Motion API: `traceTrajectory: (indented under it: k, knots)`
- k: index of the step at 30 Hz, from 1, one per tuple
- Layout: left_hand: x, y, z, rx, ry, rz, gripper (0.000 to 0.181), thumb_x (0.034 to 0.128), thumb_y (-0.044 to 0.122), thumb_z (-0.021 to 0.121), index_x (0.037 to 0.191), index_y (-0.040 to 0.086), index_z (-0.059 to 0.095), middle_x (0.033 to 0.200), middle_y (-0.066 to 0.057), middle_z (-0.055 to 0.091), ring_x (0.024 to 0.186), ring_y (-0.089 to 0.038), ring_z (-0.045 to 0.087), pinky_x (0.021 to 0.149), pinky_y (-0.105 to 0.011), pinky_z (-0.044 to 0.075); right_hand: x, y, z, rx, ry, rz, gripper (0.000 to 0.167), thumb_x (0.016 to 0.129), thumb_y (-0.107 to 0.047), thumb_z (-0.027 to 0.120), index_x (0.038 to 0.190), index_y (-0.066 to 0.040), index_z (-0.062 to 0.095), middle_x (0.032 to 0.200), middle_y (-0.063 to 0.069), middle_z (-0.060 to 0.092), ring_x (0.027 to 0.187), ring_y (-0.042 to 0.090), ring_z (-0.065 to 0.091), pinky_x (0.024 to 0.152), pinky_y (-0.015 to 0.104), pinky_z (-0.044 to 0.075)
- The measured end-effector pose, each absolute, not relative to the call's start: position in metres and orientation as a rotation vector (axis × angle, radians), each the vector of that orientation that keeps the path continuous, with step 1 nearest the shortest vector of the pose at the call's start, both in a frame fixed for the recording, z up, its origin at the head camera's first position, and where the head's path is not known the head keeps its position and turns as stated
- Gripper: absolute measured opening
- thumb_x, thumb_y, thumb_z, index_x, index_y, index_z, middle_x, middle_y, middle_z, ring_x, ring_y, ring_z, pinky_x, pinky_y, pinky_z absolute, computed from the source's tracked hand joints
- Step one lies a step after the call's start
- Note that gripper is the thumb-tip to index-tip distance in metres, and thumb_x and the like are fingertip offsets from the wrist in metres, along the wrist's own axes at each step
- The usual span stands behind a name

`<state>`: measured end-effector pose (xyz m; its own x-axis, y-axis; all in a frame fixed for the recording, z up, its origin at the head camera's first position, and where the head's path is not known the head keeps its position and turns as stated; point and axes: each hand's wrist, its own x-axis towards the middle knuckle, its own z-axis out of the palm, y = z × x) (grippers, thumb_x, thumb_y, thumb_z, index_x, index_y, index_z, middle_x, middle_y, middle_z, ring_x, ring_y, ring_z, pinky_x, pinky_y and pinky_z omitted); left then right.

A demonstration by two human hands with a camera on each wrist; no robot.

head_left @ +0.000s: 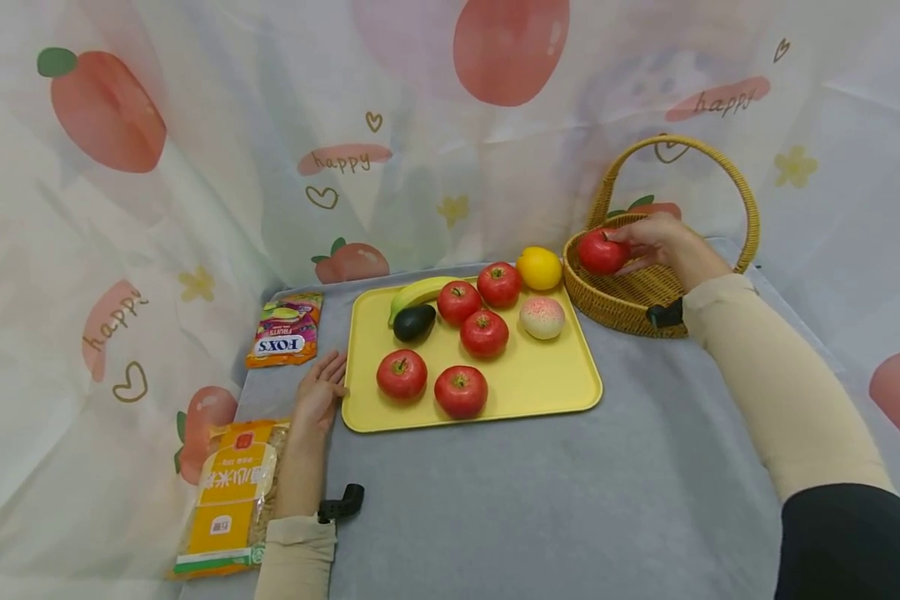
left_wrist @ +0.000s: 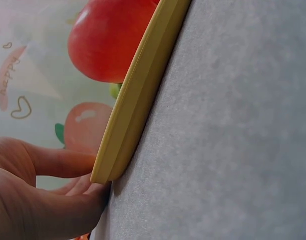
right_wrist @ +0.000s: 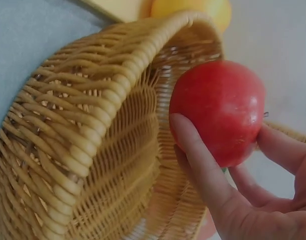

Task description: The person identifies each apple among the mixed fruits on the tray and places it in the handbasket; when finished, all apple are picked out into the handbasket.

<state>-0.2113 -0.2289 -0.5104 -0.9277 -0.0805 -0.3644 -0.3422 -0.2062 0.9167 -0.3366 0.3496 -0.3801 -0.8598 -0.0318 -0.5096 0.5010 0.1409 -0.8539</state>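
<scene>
My right hand (head_left: 656, 242) holds a red apple (head_left: 603, 252) over the left part of the wicker basket (head_left: 622, 312). In the right wrist view, the fingers and thumb grip the apple (right_wrist: 218, 112) above the basket's opening. On the left, my left hand (head_left: 320, 396) touches the left rim of the yellow tray (head_left: 540, 396) with its fingers extended. The left wrist view shows the thumb against the tray's edge (left_wrist: 135, 95). Several red apples (head_left: 461, 392), a banana (head_left: 420, 293), an avocado (head_left: 414, 323), a peach (head_left: 542, 318) and a lemon (head_left: 539, 268) lie on the tray.
A FOX'S candy bag (head_left: 285, 329) lies left of the tray. Nearer, a yellow packet (head_left: 228, 500) lies beside the left forearm. The basket's tall handle (head_left: 750, 208) arches above the right hand. A printed curtain (head_left: 412, 200) hangs behind the grey cloth (head_left: 555, 500).
</scene>
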Motion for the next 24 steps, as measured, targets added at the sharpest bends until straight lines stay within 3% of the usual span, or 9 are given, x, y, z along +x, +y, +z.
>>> traceTrajectory:
  k: [3,6,10,12,16,20,24]
  knots:
    - [-0.210,-0.230,-0.512,-0.515,1.860,2.256,0.085,0.0870,-0.027,0.037,0.165,0.004,0.024,0.167,-0.014,0.036,0.153,-0.026,0.034,0.124,-0.038,0.030,-0.345,0.356,-0.388,0.480,1.987,-1.767,0.019,0.104,-0.015,0.059,0.120,-0.005,0.053,0.117,0.012,0.052,0.123,0.032,0.054,0.104,0.057,0.051]
    - [-0.209,-0.230,-0.512,-0.519,1.860,2.265,0.085,0.0869,-0.027,0.038,0.165,0.004,0.025,0.166,-0.015,0.037,0.153,-0.026,0.035,0.124,-0.038,0.030,-0.350,0.363,-0.395,0.522,1.982,-1.772,0.038,0.105,-0.015,0.057,0.138,-0.002,0.043,0.119,0.015,0.047,0.141,0.039,0.040,0.109,0.058,0.044]
    - [-0.208,-0.229,-0.514,-0.503,1.863,2.284,0.084,0.0861,-0.028,0.037,0.164,0.002,0.025,0.165,-0.017,0.037,0.153,-0.028,0.035,0.124,-0.038,0.029,-0.351,0.369,-0.400,0.619,1.994,-1.808,0.060,0.103,-0.013,0.062,0.154,-0.004,0.031,0.114,0.014,0.054,0.143,0.039,0.042,0.106,0.060,0.047]
    - [-0.208,-0.229,-0.515,-0.494,1.864,2.297,0.084,0.0856,-0.029,0.037,0.164,0.001,0.026,0.165,-0.018,0.037,0.152,-0.028,0.036,0.124,-0.038,0.030,-0.350,0.370,-0.401,0.649,1.983,-1.841,0.060,0.102,-0.011,0.062,0.154,-0.006,0.032,0.115,0.014,0.054,0.138,0.038,0.045,0.102,0.060,0.050]
    - [-0.208,-0.227,-0.516,-0.483,1.883,2.303,0.084,0.0842,-0.029,0.038,0.162,-0.001,0.028,0.164,-0.019,0.039,0.152,-0.029,0.037,0.124,-0.038,0.031,-0.346,0.370,-0.400,0.639,1.966,-1.881,0.072,0.104,-0.009,0.059,0.163,-0.008,0.018,0.121,0.015,0.047,0.145,0.039,0.034,0.094,0.059,0.055]
    - [-0.209,-0.226,-0.516,-0.448,1.904,2.315,0.085,0.0814,-0.030,0.037,0.161,-0.004,0.028,0.163,-0.022,0.038,0.152,-0.031,0.037,0.124,-0.039,0.030,-0.345,0.370,-0.400,0.668,1.955,-1.920,0.093,0.103,-0.008,0.059,0.168,-0.019,-0.007,0.122,0.016,0.044,0.152,0.043,0.025,0.084,0.057,0.061]
    - [-0.211,-0.227,-0.516,-0.440,1.905,2.325,0.085,0.0808,-0.031,0.038,0.161,-0.004,0.028,0.163,-0.022,0.039,0.151,-0.032,0.037,0.124,-0.039,0.031,-0.347,0.370,-0.404,0.696,1.952,-1.976,0.104,0.103,-0.005,0.058,0.164,-0.032,-0.023,0.128,0.021,0.040,0.153,0.047,0.022,0.095,0.062,0.053]
